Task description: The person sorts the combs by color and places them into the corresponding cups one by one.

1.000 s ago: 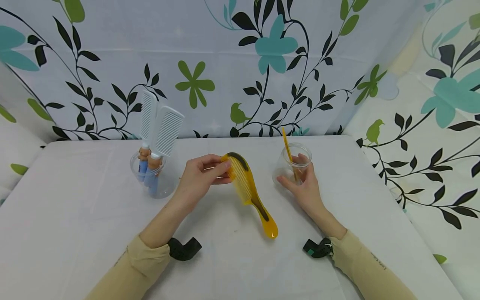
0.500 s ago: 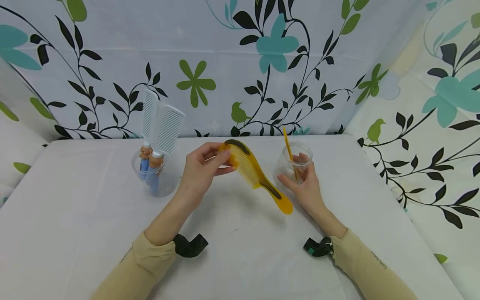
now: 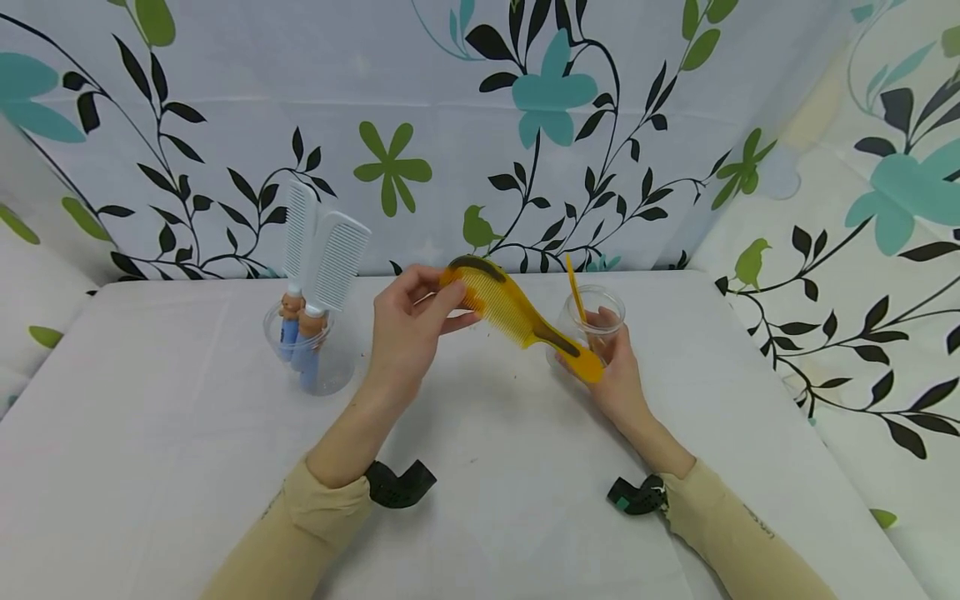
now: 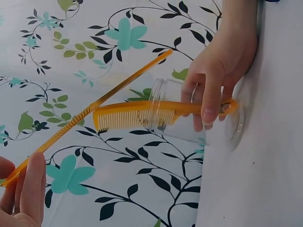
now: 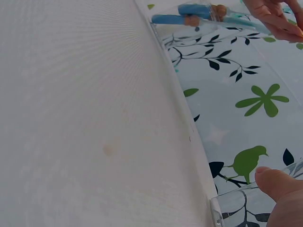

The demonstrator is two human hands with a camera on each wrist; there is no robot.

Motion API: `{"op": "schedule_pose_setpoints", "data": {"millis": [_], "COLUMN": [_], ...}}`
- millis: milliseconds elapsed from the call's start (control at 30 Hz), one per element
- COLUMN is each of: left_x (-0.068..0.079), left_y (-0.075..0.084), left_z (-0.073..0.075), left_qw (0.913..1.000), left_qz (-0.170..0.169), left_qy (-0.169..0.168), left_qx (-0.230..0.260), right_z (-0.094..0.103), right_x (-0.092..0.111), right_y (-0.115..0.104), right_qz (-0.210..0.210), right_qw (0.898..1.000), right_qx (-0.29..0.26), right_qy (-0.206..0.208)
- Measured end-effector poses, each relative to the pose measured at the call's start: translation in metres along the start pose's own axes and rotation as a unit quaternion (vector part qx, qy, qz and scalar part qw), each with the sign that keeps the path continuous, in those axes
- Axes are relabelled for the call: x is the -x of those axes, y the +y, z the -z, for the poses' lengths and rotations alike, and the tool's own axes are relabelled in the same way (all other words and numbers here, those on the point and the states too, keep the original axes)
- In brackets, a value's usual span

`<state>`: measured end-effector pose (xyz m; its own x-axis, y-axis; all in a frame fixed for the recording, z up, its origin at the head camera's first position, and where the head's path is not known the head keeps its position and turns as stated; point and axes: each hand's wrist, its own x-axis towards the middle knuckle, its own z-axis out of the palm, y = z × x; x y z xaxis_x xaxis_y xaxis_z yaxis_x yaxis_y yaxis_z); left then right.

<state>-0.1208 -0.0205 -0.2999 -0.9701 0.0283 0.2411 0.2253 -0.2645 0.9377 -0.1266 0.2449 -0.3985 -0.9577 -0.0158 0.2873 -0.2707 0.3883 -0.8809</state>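
Note:
My left hand [image 3: 405,333] pinches an amber comb [image 3: 517,304] with dark streaks by its toothed end. The comb is held above the table, its handle slanting down to the right, partly in front of the jar in the head view. My right hand [image 3: 622,379] grips a clear jar [image 4: 189,135] standing upright on the table. Inside that jar stands a second amber comb [image 4: 132,108], toothed end up and sticking out past the rim. In the right wrist view my right thumb [image 5: 277,187] lies against the jar wall.
At the left on the white table [image 3: 150,433] stands another clear jar [image 3: 330,375]. It holds two pale combs [image 3: 337,258] with blue handles and brown bear figures. A patterned cloth [image 3: 420,75] hangs behind the table. Black wrist devices [image 3: 401,483] sit on both wrists.
My left hand has lifted slightly and turned the comb, so its handle has swung up and right, from pointing toward me to in front of the jar. My right hand stays at the jar.

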Motion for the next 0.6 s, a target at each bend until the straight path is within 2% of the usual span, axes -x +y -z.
{"op": "schedule_pose_setpoints", "data": {"millis": [200,400,600], "left_x": [-0.002,-0.005,-0.007], "left_y": [0.004,0.007,0.005], "left_z": [-0.007,-0.013,-0.019], "left_qw": [0.9996,0.9988,0.9973], "left_qz": [-0.026,-0.047,-0.068], "left_qy": [0.011,0.013,0.02], "left_qx": [-0.002,0.0,-0.022], "right_z": [-0.001,-0.001,-0.001], "right_x": [0.0,0.001,0.001], "right_y": [-0.003,-0.004,-0.002], "right_qz": [-0.048,-0.052,-0.053], "right_qw": [0.999,0.999,0.999], "right_qx": [0.009,0.006,-0.004], "right_qy": [0.001,0.004,0.001]}}
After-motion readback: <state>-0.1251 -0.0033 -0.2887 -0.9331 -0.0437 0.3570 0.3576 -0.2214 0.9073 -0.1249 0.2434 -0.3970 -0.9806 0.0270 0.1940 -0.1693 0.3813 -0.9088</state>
